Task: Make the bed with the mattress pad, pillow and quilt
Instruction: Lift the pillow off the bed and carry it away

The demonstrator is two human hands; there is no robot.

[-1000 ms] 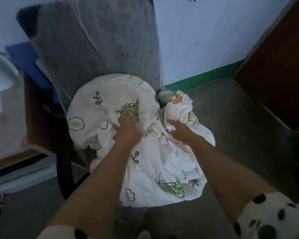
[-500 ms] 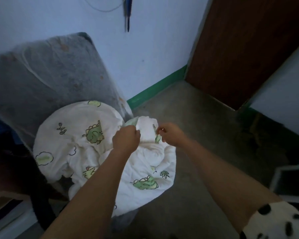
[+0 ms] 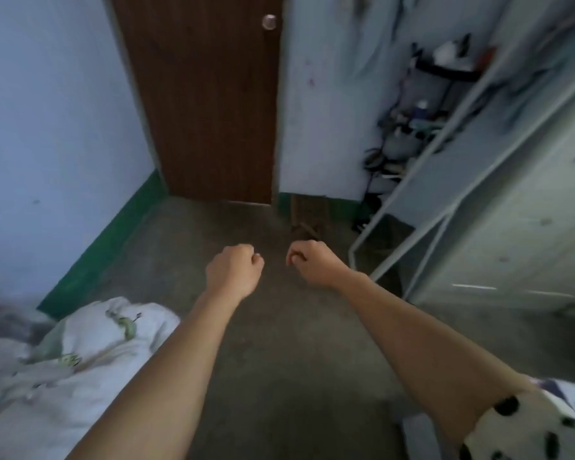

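Quilt: a white quilt [image 3: 80, 353] with green cartoon prints lies bunched at the lower left, blurred, under and beside the left forearm. Neither hand touches it.
Grey patch: a dark grey shape [image 3: 4, 317] shows behind the quilt at the far left edge, too blurred to name.
Skirting: a green skirting strip [image 3: 113, 240] runs along the foot of the pale blue wall towards the door.
Left hand: the left hand [image 3: 234, 272] is held out over the floor [image 3: 279, 360], fingers curled into a fist, with nothing in it.
Door: a brown wooden door [image 3: 206, 104] stands closed straight ahead, with a round knob [image 3: 269, 21] near its top right.
Right hand: the right hand [image 3: 312, 262] hangs just beside the left, apart from it, fingers curled in against the thumb and holding nothing.
Rack: a dark rack [image 3: 422, 111] of small cluttered items stands in the far right corner.
Frame: a pale metal frame [image 3: 445, 180] slants across the right side, in front of the rack.
Sleeve: a white sleeve [image 3: 525, 423] with black spots covers the right upper arm at the lower right.
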